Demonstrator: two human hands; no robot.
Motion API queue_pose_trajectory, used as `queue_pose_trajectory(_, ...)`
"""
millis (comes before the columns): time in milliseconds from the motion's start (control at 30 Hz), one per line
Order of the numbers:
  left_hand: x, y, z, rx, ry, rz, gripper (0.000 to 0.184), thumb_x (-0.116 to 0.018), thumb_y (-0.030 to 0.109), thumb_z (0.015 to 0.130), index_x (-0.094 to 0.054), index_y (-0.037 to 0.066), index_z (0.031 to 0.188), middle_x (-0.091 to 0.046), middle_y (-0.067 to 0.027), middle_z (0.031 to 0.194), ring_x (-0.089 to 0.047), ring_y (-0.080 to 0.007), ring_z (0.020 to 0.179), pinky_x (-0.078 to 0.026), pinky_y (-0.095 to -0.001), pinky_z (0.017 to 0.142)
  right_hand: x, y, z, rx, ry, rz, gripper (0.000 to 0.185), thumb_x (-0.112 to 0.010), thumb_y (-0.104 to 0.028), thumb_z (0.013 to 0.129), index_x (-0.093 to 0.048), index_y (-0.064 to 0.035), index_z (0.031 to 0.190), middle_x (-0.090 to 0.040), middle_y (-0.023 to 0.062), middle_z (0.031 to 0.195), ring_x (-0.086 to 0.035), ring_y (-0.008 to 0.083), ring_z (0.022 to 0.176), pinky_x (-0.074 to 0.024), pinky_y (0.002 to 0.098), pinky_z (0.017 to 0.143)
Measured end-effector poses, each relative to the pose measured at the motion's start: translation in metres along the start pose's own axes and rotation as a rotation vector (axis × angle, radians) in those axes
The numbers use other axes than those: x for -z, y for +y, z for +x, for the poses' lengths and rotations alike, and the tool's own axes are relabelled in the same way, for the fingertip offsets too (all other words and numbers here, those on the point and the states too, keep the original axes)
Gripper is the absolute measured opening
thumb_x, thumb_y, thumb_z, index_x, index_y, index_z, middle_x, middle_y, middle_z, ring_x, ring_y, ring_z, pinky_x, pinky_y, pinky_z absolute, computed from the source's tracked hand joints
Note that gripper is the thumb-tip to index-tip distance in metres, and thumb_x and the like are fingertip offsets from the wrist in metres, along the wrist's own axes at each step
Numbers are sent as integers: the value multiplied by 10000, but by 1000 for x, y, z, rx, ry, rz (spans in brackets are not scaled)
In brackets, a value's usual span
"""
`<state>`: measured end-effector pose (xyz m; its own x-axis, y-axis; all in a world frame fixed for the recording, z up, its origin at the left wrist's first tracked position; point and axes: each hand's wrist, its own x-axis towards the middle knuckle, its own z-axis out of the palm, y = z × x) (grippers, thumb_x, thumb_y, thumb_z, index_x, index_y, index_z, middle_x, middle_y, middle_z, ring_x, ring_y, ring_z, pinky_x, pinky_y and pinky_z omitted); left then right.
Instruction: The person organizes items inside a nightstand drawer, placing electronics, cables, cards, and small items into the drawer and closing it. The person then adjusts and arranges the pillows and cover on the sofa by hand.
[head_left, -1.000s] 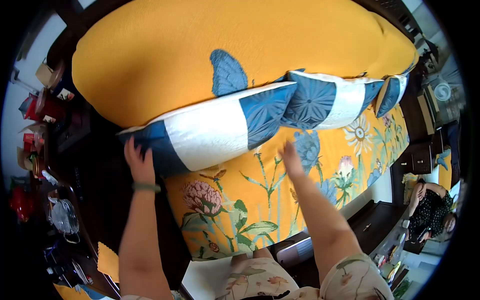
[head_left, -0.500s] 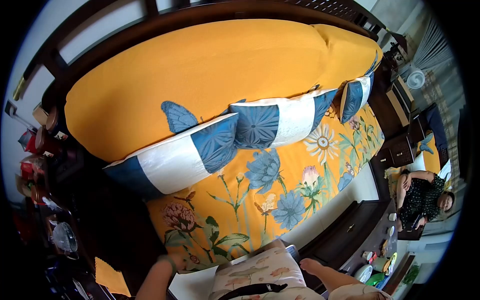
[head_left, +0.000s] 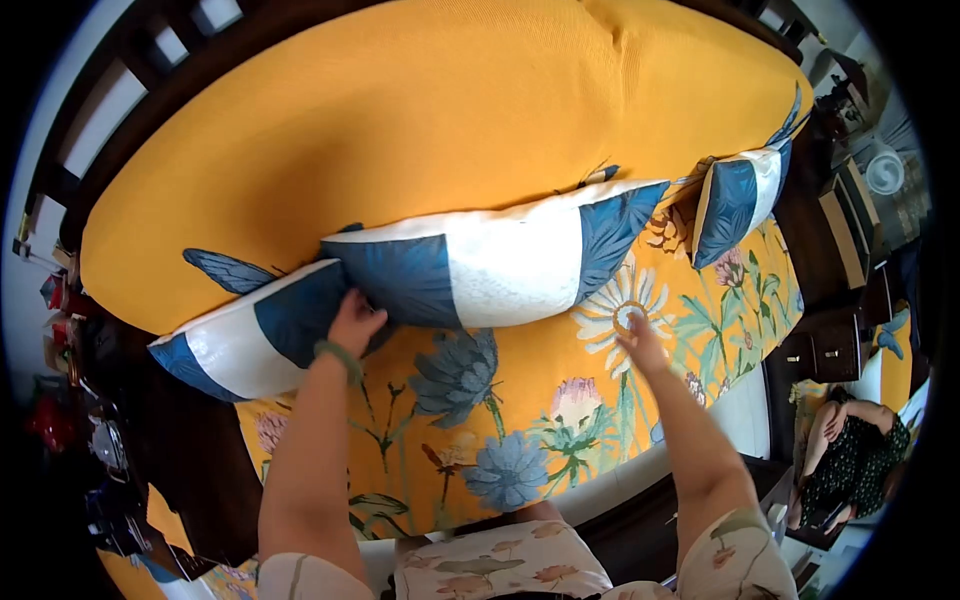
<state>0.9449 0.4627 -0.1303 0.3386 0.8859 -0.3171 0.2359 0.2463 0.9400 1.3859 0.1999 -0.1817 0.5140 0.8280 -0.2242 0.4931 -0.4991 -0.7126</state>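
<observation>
My left hand (head_left: 357, 325), a green bracelet on its wrist, is at the right end of the left cushion (head_left: 235, 345), close to the lower left corner of the middle cushion (head_left: 515, 265). Its fingers are apart; whether they touch the fabric I cannot tell. My right hand (head_left: 645, 345) hovers with fingers apart over a printed daisy on the yellow seat cover (head_left: 400, 440), below the middle cushion's right end. Both cushions have blue and white panels and lean against the yellow backrest (head_left: 400, 120). Another such cushion (head_left: 740, 205) leans at the far right.
A dark wooden frame (head_left: 90, 180) surrounds the sofa. To the left is dark furniture holding small items. A dark low table (head_left: 640, 515) stands near my right arm. At the right, a person (head_left: 850, 450) in dark patterned clothing sits beside a dark drawer cabinet (head_left: 830, 345).
Both my hands have risen from near my legs and reached forward over the seat. My view has moved closer to the sofa, and the cushions appear shifted left.
</observation>
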Motion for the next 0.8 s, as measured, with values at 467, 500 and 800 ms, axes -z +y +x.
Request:
queue_pose_trajectory(467,-54,4,-31,185,79,297,546,-656,129,755,-405,67,1236,-524,-51,1136,-505,-222,1016,-415,-349,826,23,-59,125,-209,322,697,140,-549,-122,823,-556,-51,943,-576,41,852,-560,140,765,-468,267,665)
queue_pose_trajectory(500,-67,16,-54,105,60,650,516,-644,151,768,-427,52,1226,-552,-54,1089,-541,-198,955,-450,-292,756,26,-49,117,-180,430,930,129,-536,-112,832,-550,-55,946,-574,43,858,-561,145,773,-476,280,681)
queue_pose_trajectory(800,-145,41,-151,103,37,159,421,-680,102,734,-516,11,1110,-571,-118,1089,-535,-218,996,-426,-328,846,113,-27,41,-235,521,965,37,-456,-98,884,-482,-125,887,-506,-16,852,-489,105,802,-421,272,690)
